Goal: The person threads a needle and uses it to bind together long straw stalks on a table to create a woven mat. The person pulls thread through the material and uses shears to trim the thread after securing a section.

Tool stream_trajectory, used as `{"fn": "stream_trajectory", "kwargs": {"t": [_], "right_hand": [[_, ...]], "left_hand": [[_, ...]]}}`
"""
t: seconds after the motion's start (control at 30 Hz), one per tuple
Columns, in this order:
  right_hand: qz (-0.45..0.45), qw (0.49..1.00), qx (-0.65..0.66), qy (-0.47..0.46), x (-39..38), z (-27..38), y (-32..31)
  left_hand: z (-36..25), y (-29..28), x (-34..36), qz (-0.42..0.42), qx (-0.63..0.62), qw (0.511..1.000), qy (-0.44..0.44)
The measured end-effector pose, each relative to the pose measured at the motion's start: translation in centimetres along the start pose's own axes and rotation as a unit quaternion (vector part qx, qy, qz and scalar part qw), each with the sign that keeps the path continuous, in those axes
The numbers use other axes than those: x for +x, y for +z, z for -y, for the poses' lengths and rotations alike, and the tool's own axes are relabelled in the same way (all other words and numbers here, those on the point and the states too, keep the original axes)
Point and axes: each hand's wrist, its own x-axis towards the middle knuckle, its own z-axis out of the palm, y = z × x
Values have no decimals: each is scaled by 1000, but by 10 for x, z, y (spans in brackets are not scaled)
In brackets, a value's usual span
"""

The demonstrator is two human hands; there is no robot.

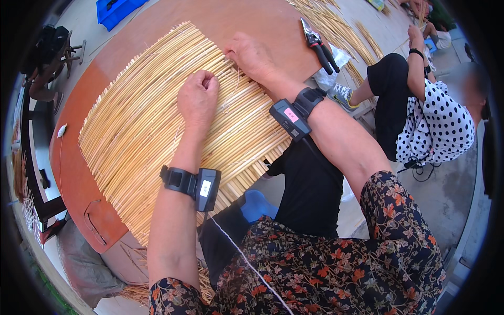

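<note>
A mat of straw-coloured reed stalks point(157, 110), bound side by side with thin thread, lies across the round brown table in front of me. My left hand point(198, 97) rests over the middle of the mat, its fingers curled together; whatever they pinch is hidden. At the mat's right edge, my right hand point(253, 56) is closed near the stalk ends, and I cannot make out what its fingertips hold. Loose loops of pale thread point(227, 107) show on the reeds just below the hands. Each wrist carries a strapped black device.
Pruning shears point(320, 48) with black handles lie at the table's right edge, near loose reeds point(336, 26). Eyeglasses point(93, 223) and a small white thread bundle point(62, 130) are on the left. A blue bin point(116, 13) stands far left. Another person point(436, 115) sits at right.
</note>
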Motion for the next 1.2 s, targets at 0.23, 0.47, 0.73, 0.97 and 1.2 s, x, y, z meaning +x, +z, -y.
{"fn": "stream_trajectory", "kwargs": {"t": [0.23,0.47,0.73,0.97,1.2], "right_hand": [[29,993,-94,-72,-19,23,-6],[12,996,-43,-73,-27,16,3],[63,995,-45,-66,-26,18,0],[35,991,-16,-131,-32,10,3],[20,988,-17,-154,-34,6,0]], "left_hand": [[0,-3,1,23,-7,999,-21],[3,-58,-21,146,-45,980,-125],[2,-110,-129,129,-273,900,-314],[-5,-125,-183,93,-347,868,-343],[10,-147,-227,72,-313,859,-399]]}}
